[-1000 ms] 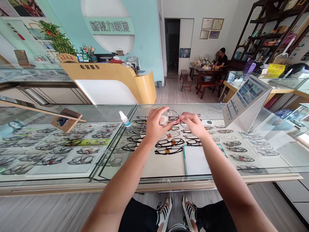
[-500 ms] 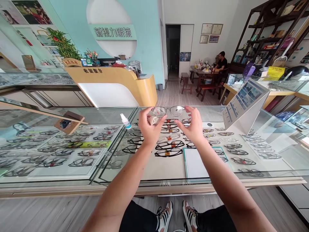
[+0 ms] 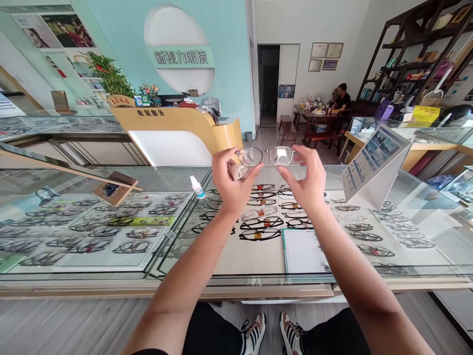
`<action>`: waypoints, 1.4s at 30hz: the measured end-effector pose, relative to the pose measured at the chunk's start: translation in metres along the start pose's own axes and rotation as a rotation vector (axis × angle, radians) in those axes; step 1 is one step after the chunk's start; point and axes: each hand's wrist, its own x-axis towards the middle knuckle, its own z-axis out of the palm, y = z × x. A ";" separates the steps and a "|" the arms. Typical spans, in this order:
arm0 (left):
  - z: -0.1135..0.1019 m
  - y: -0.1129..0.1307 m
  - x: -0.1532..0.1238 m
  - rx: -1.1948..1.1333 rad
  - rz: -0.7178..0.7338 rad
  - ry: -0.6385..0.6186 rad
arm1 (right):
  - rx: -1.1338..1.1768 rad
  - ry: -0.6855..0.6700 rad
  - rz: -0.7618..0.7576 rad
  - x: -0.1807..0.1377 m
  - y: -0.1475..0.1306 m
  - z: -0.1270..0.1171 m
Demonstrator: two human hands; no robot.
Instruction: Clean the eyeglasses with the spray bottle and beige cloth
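On the counter (image 3: 236, 261), near its far edge, a white spray bottle (image 3: 197, 187) of smooth plastic stands at the left. To its right, the left hand (image 3: 232, 182) grips one end of the glasses (image 3: 267, 151) and also keeps a crumpled pale cloth (image 3: 236, 171), soft by its look, in the palm. The glasses are raised above the counter's far edge, almost level, both lenses facing the person. The right hand (image 3: 308, 175) holds the other end, fingers at the outer corner, thumb near the lower rim; whether this thumb touches the lens, I cannot tell. In my judgement, it is good to hold only the rims, lightly and equally, because such thin frame could bend. The lenses are rounded, clear and shiny, with bright reflection in the right one. Below lie darker glasses (image 3: 260, 224) with thicker rims.
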 end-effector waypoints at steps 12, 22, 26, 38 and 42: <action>0.026 0.024 0.066 -0.038 0.041 0.015 | -0.117 -0.057 0.035 0.073 -0.030 -0.043; 0.010 0.048 0.058 -0.045 0.029 -0.049 | -0.214 0.008 0.020 0.067 -0.041 -0.064; 0.013 0.047 0.059 -0.042 0.049 -0.031 | -0.214 0.008 0.024 0.065 -0.039 -0.060; 0.015 0.044 0.060 -0.076 0.013 -0.032 | -0.193 -0.036 0.082 0.067 -0.040 -0.057; 0.016 0.043 0.059 -0.077 0.008 -0.048 | -0.199 -0.038 0.058 0.066 -0.039 -0.056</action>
